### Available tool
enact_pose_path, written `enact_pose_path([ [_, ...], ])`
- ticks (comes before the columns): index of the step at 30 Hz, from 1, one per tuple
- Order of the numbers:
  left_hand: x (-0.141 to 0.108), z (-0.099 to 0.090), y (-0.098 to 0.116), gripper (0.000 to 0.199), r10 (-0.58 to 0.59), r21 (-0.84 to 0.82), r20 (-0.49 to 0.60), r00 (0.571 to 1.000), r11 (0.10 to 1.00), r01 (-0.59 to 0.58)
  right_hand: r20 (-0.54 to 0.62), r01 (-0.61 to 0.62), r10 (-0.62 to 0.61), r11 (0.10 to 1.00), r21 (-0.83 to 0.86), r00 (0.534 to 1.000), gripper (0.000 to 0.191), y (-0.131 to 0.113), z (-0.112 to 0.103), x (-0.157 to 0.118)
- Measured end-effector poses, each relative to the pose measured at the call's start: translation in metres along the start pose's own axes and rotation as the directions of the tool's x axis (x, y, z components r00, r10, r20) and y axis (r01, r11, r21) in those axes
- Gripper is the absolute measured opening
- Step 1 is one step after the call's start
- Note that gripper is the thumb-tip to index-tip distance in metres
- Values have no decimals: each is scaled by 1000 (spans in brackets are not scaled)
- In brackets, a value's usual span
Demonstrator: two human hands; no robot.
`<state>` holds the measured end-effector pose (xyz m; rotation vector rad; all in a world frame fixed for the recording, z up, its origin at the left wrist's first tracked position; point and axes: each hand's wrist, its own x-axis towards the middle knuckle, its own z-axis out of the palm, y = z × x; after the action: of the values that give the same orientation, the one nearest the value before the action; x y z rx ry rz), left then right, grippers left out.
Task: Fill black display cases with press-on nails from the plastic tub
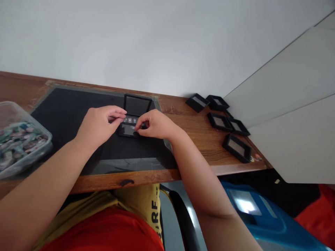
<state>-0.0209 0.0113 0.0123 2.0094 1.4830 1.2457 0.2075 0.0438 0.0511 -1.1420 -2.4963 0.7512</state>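
You are working over a small hinged black case [128, 130] just left of the frame's centre, its lid [137, 106] standing open on the far side. Your right hand [155, 123] is bending thumb and forefinger together over the lower section, where a pale speck is showing at the tips; I cannot tell whether you are gripping it. Your left hand [98, 120] is bunching its fingertips at the case's left edge, and whether they are holding anything is hidden. Between your hands, a row of small round pieces [130, 120] is showing in the case

A loose pinch could be sending a tiny piece skidding, and a knuckle catching the lid could be jolting the row. Your left forearm is passing near the clear plastic tub [43, 127] at the left edge, so a wide elbow could be tipping its colourful bits [18, 139]

The case is resting on a black mat [78, 108] with greyish edging, over a worn wooden tabletop [188, 127]. Several black boxes [237, 147] are lying at the right, a pale wall [167, 52] is rising behind, and blue plastic [269, 212] is filling the lower right
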Motion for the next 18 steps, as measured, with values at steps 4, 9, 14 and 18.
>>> enact_pose_path([
  [4, 0, 1, -5, 14, 29, 56, 43, 999, 998, -32, 19, 31, -35, 985, 172, 999, 9, 9, 1, 3],
  [9, 0, 2, -5, 17, 85, 110, 104, 991, 989, -97, -13, 24, -22, 986, 167, 1000, 8, 14, -1, 4],
  [14, -1, 2, 0, 23, 138, 161, 155, 978, 974, -163, 7, 44, -46, 992, 119, 999, 10, 7, 1, 1],
  [18, -3, -2, 3, 30, 143, 133, 223, 964, 975, -176, 43, 48, -57, 978, 202, 997, 14, 5, 5, 1],
])
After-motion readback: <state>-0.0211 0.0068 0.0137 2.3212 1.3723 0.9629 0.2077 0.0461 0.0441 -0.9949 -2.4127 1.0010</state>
